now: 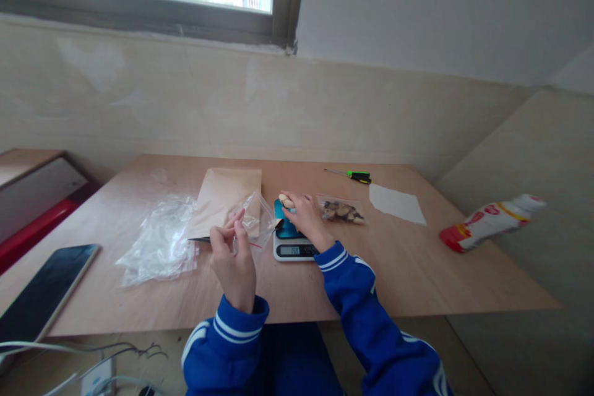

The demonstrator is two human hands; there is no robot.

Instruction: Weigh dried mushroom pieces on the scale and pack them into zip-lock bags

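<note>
Left hand (232,253): fingers pinching the small clear bag (257,216), raised above the table (394,272) just left of the scale (293,250).
Right hand (306,216): fingers closed on pale pieces (286,200) over the blue dish (282,226) on the scale.
Nearby: brown envelope (225,195), pile of clear bags (160,244), filled bag (342,211), screwdriver (355,175).

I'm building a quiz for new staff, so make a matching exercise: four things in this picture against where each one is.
1 green-handled screwdriver
2 small clear plastic bag
3 pale beige pieces
4 red and white plastic bottle

A held in the left hand
B at the right edge of the wooden table
C lying at the table's far side
D in the right hand, over the white digital scale

Pairs: 1-C, 2-A, 3-D, 4-B
</note>
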